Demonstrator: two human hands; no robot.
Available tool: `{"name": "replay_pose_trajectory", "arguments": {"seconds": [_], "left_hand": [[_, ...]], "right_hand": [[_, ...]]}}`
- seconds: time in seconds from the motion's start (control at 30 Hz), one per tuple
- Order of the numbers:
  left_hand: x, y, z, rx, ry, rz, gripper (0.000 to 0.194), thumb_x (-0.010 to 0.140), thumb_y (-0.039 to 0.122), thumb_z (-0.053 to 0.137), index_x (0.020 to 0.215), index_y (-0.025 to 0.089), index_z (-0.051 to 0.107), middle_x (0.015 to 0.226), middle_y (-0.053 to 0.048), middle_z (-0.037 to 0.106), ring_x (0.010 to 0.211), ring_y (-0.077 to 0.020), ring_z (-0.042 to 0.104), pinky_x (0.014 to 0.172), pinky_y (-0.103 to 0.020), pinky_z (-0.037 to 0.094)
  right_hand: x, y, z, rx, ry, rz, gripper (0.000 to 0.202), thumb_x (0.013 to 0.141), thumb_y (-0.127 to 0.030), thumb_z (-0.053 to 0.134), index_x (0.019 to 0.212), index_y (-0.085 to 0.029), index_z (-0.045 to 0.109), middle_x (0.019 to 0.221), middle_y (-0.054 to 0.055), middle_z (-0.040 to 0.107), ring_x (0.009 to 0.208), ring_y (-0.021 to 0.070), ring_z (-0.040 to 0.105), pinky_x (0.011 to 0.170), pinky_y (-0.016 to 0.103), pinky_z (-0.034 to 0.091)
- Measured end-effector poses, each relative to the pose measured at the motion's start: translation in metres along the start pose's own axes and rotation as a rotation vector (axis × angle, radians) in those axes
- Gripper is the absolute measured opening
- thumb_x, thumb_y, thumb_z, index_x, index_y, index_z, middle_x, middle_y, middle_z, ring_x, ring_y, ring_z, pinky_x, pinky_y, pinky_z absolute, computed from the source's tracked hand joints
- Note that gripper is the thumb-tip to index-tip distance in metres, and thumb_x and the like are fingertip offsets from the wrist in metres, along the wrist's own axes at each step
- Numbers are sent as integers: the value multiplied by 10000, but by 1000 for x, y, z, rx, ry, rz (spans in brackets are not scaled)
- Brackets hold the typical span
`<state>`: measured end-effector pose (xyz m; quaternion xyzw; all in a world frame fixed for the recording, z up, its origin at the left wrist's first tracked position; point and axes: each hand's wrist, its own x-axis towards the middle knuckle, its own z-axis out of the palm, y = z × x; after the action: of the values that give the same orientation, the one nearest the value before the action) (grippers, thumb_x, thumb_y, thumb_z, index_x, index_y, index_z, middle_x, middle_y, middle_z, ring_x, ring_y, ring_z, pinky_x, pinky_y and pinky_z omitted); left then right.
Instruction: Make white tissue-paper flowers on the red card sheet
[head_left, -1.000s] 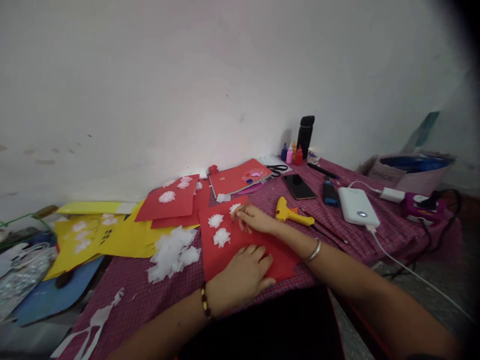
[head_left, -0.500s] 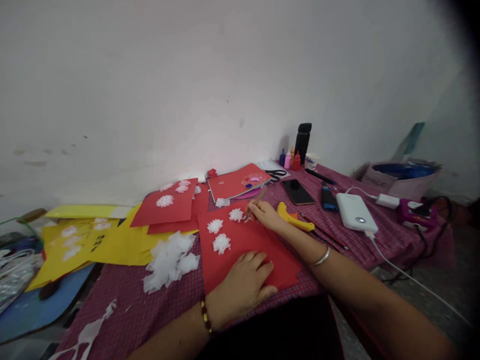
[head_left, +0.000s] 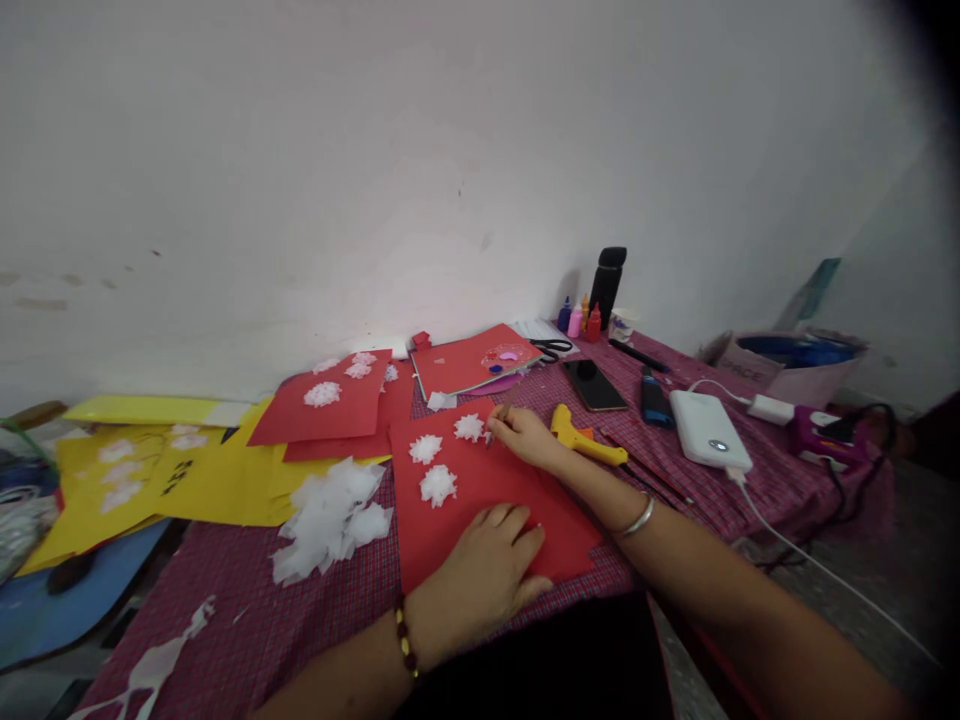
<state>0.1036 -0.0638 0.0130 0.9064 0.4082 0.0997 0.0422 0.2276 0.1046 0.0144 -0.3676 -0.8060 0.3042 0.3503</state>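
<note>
A red sheet of paper [head_left: 517, 510] lies on the table before me, with white crumpled-paper flowers [head_left: 438, 485] on its left and upper part. My left hand [head_left: 487, 560] rests flat on the sheet's lower part, fingers spread. At the upper edge, my right hand [head_left: 521, 435] pinches a thin brown pencil-like stick [head_left: 508, 404], its lower end beside the top-right flower [head_left: 469, 427]. Its exact kind is too small to make out. Left of the sheet is a pile of white tissue-paper pieces [head_left: 334, 520].
A yellow glue gun [head_left: 589, 440] lies just right of my right hand. Beyond are a phone [head_left: 595, 385], scissors [head_left: 551, 349], small paint bottles [head_left: 576, 321] and a white power bank [head_left: 709, 430] with a cable. Decorated red sheets [head_left: 322, 415] and yellow sheets [head_left: 225, 490] lie left.
The view has shifted slightly. My right hand stays by the top-right flower with the stick, and my left hand remains flat on the red sheet.
</note>
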Motion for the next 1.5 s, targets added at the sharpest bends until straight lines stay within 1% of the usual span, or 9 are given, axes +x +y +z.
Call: {"name": "replay_pose_trajectory", "arguments": {"seconds": [0.17,0.27,0.37,0.47,0.6,0.93,1.13,1.27,1.5], "left_hand": [[0,2,-1,-1,-23,-17,497,925,487,454,1293,156,505,1333,-126,529,1225,-286,472,1038,-450,406],[-2,3,-1,-39,-25,-2,559,927,526,419,1339,151,470,1394,-140,487,1279,-290,438,1083,-454,357],[-3,4,1,-127,-48,78,627,912,596,384,1387,189,423,1465,-113,425,1346,-285,376,1124,-458,298],[-4,4,3,-189,-69,126,653,901,624,379,1409,214,398,1495,-94,395,1379,-288,336,1141,-470,263],[-4,5,4,-220,-66,122,630,913,594,392,1414,213,396,1512,-97,369,1394,-280,316,1150,-467,243],[-4,8,2,-200,-38,113,592,904,540,467,1395,213,420,1487,-92,408,1383,-263,333,1146,-453,252],[-4,8,2,-194,-40,119,588,900,527,486,1392,213,416,1486,-89,409,1380,-267,333,1145,-454,246],[-4,8,3,-184,-43,121,585,897,520,493,1389,212,418,1488,-86,407,1373,-272,342,1139,-457,258],[-3,8,2,-182,-47,115,581,892,505,512,1387,217,418,1483,-77,415,1377,-262,336,1137,-449,265]], "right_hand": [[-2,-5,-1,23,-42,-12,231,873,-283,473,691,-169,557,668,22,592,669,148,527,657,249,398],[-6,-8,3,48,-82,-12,268,892,-333,451,704,-168,548,619,-1,542,610,130,499,598,234,388],[-14,-13,12,206,-200,7,333,919,-430,407,768,-165,541,547,-38,477,489,99,441,501,212,359],[-20,-20,22,388,-323,24,395,915,-513,406,816,-157,546,545,-45,473,453,86,423,453,199,348],[-23,-21,30,437,-356,20,429,889,-553,441,790,-151,553,579,-30,496,476,87,447,443,196,362],[-23,-18,31,410,-393,43,345,908,-464,462,766,-159,541,552,-38,499,475,86,439,476,201,367],[-23,-14,32,379,-397,-21,317,911,-431,465,757,-162,536,568,-35,499,486,92,443,494,211,367],[-23,-12,32,325,-394,-20,298,915,-413,458,750,-170,512,583,-39,490,501,91,444,508,211,368],[-25,-18,29,245,-463,-31,294,925,-382,438,718,-179,487,551,-40,474,505,99,438,506,210,365]]}}
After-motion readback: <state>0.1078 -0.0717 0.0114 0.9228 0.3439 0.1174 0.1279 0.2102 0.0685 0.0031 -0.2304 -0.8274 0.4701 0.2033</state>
